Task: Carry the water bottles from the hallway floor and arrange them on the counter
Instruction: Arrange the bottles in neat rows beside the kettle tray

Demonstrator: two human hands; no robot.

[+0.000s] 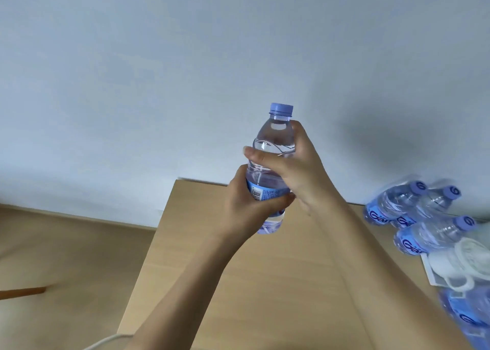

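Held upright above the counter (265,283), the water bottle (273,148) is clear plastic with a blue cap and a blue label bearing a barcode. Left hand (246,203) wraps the label band from below; right hand (291,164) curls round the shoulder, thumb across the front. Both hands grasp it, hiding its middle. Right of the hands, three similar bottles (413,211) stand on the counter beside a white object (461,264), possibly a mask; further bottles at the frame's lower-right edge are blurred and cut off.
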